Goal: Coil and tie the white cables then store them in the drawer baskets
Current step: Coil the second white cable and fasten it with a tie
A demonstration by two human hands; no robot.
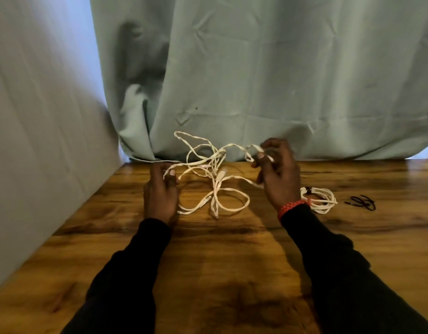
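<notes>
A loose tangle of white cable (214, 179) spreads between my two hands above the far part of the wooden table (220, 256). My left hand (161, 191) pinches one strand at the tangle's left side. My right hand (278, 169) is raised at the right and grips another loop of the same tangle between thumb and fingers. Some loops hang in the air, others rest on the table. Just right of my right wrist lies a white cable (320, 198) coiled into a bundle and bound with a black tie. No drawer baskets are in view.
Black ties (362, 202) lie on the table at the right, beyond the coiled bundle. A pale green curtain (256, 80) hangs along the table's far edge. A light wall (39, 141) runs down the left side.
</notes>
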